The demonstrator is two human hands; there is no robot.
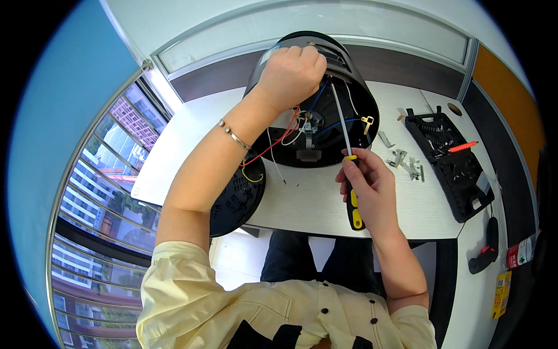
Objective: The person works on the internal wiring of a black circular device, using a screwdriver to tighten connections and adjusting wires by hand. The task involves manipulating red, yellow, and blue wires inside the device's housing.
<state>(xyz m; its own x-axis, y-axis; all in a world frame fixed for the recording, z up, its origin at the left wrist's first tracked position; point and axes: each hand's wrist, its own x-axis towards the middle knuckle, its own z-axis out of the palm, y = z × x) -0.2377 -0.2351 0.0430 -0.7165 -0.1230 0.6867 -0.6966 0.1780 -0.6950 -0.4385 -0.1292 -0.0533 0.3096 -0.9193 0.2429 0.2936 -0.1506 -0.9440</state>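
Observation:
A black rounded appliance housing (365,96) lies on the table with its open underside toward me. Red, blue and white wires and a small metal part (311,125) show inside. My left hand (293,75) is closed over the housing's upper edge; its fingertips are hidden. In my right hand (369,183) is a screwdriver (354,206) with a yellow and black handle. Its long shaft points up into the housing, the tip near the inner upper rim by a blue wire. A black round vented base (235,200) sits under my left forearm, joined by wires.
Several small metal brackets (401,160) lie right of the housing on the white table (296,209). Farther right is an open black tool case (447,157) with a red-orange tool (463,147) across it. A black pistol-shaped tool (487,250) lies at the right; a barred window (110,203) is at left.

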